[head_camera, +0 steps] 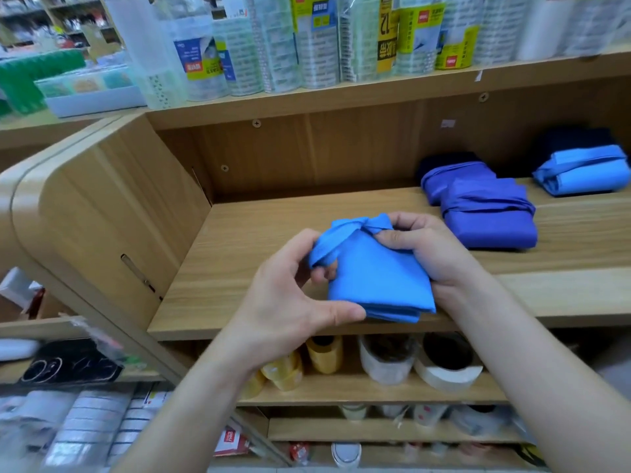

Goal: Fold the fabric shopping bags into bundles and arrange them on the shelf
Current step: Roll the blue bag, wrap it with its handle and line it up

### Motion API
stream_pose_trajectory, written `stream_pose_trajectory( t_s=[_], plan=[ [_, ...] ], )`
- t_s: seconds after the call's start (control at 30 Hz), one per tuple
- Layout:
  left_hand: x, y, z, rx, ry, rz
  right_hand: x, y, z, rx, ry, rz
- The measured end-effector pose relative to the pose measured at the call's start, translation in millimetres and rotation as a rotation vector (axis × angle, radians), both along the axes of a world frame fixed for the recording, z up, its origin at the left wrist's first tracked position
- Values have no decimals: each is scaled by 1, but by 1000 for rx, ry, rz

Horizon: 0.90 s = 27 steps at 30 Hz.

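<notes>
A folded bright blue fabric bag (379, 281) is held over the front of the wooden shelf (259, 233). My left hand (290, 298) grips its left side, thumb under the lower edge and fingers curled into the strap loop. My right hand (426, 250) pinches the strap wrapped near the bag's top and supports its right side. A purple-blue bundle (485, 213) tied with its strap lies on the shelf to the right. Farther right lies a light blue bundle (584, 175). Dark navy bags lie behind both.
The shelf's rounded wooden side panel (102, 206) stands on the left. Wrapped rolls of tape (307, 46) fill the shelf above. Tape rolls (386, 360) sit on the shelf below. Packaged goods lie at the lower left.
</notes>
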<state>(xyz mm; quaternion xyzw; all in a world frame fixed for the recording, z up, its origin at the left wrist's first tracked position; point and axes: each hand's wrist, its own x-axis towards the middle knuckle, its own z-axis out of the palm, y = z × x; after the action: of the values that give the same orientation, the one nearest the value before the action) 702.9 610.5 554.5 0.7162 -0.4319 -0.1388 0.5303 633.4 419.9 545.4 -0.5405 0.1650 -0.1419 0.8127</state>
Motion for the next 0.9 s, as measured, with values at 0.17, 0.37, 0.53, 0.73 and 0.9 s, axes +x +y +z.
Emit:
stream_pose_trajectory(
  t_s=[0.17, 0.37, 0.53, 0.73, 0.9],
  plan=[
    [-1, -8, -3, -8, -278, 124, 4, 15, 0, 155, -21, -173],
    [8, -10, 2, -53, -166, 80, -5, 20, -3, 56, -58, -25],
    [23, -8, -2, -397, 398, -15, -1, 21, 2, 272, -178, -133],
    [32, -18, 13, -724, 768, 37, -5, 20, -7, 133, -163, -70],
    [52, -10, 35, -530, 869, -192, -20, 6, 2, -579, -125, -78]
  ],
)
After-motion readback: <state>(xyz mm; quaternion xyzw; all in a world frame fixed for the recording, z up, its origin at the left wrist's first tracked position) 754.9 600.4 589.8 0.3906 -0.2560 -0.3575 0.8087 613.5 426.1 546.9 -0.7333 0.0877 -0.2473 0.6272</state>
